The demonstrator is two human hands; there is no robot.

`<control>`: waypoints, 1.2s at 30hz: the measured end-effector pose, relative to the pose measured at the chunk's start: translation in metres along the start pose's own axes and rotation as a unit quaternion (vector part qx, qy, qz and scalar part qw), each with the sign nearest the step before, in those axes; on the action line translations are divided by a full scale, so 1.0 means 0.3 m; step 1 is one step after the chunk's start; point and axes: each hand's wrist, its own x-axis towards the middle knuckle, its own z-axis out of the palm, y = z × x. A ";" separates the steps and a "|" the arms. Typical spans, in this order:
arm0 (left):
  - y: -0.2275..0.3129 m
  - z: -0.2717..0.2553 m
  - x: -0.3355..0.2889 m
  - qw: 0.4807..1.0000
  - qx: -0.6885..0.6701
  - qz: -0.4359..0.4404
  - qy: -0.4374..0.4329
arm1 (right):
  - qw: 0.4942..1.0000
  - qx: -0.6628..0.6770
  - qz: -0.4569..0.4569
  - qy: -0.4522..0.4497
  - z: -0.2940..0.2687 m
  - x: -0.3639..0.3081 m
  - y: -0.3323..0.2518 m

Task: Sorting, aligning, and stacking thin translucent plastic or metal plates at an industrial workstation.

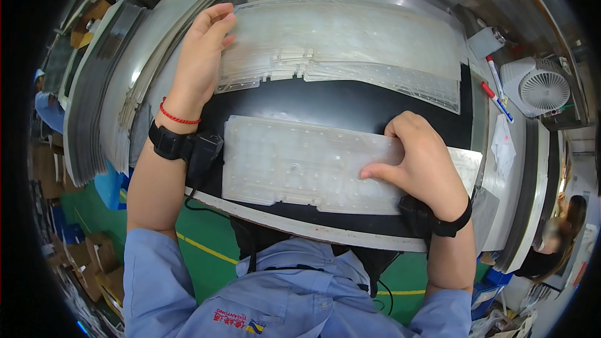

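Two piles of thin, translucent plastic sheets lie across a black mat [263,105]. At the left end of the far pile [350,34], my left hand [205,44] pinches a sheet's corner, thumb and forefinger close together. How many sheets it has hold of cannot be made out. The near pile [294,166] has a toothed notch in its front edge and small raised dots. Over its right part lies my right hand [424,161], thumb on the top face and fingers curled at the far edge. Both wrists wear black straps with a small box.
Tall stacks of plates [122,87] stand on the left, more plates [532,181] on the right. A white fan [543,91], a red-capped marker [496,76] and a blue marker [499,102] sit at the right. A person [560,231] is at the far right edge.
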 end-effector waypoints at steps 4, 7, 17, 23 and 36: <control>-0.005 -0.011 0.008 0.998 -0.035 0.001 -0.060 | 0.998 0.027 0.046 -0.035 -0.007 -0.002 0.007; 0.031 -0.015 -0.003 0.973 -0.118 -0.059 -0.188 | 0.999 0.004 0.024 0.032 -0.027 0.007 0.032; 0.068 0.079 -0.098 0.906 -0.135 -0.117 -0.383 | 0.993 0.075 0.055 0.068 -0.042 0.017 0.155; 0.062 0.080 -0.107 0.924 -0.081 -0.145 -0.345 | 0.993 0.078 0.033 0.080 -0.016 0.028 0.163; 0.034 0.080 -0.096 0.930 -0.109 -0.181 -0.300 | 0.987 0.096 0.082 0.098 -0.013 0.031 0.156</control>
